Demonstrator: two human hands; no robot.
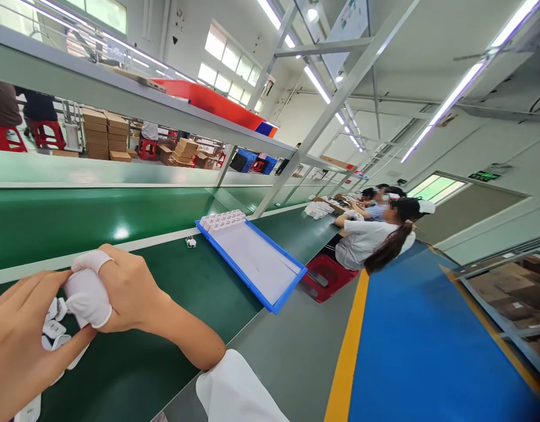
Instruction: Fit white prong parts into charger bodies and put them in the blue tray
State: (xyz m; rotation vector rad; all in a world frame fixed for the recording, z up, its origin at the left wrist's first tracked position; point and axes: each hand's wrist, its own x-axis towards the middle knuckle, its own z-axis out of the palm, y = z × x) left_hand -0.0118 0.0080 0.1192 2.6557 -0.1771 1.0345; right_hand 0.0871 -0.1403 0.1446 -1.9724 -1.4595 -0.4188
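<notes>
The person's hands meet at the lower left of the head view, over the near strip of the green conveyor belt (133, 375). The left hand (19, 346) is curled, its fingers closed about a cluster of small white parts (54, 328). The parts show in the gap between the two hands, and a little more white sticks out below the palm at the bottom edge. The right hand (125, 293) comes in from a forearm that ends in a white sleeve (235, 390). Its thumb and forefinger wear white finger cots (89, 299) and are pinched against the same cluster, so both hands grip it. The exact shape of the parts cannot be made out — they are small and half covered.

Farther along the belt lies a blue tray (235, 268) lined with a pale sheet. A row of white pieces (223, 219) is packed along its far end, and the rest of the sheet is bare. Just beside the tray's far corner a single stray white piece (191, 241) sits on the belt, well apart from the hands.

Beyond the tray a co-worker (366, 237) in a white top sits at the belt, leaning over it, with a red stool (325, 278) nearby and more people seated behind. A red bin (208, 99) rests on the shelf above the line — under it, across the belt, stacked cardboard boxes (101, 135) are visible. To the right a yellow line (351, 346) borders a blue floor (428, 340).
</notes>
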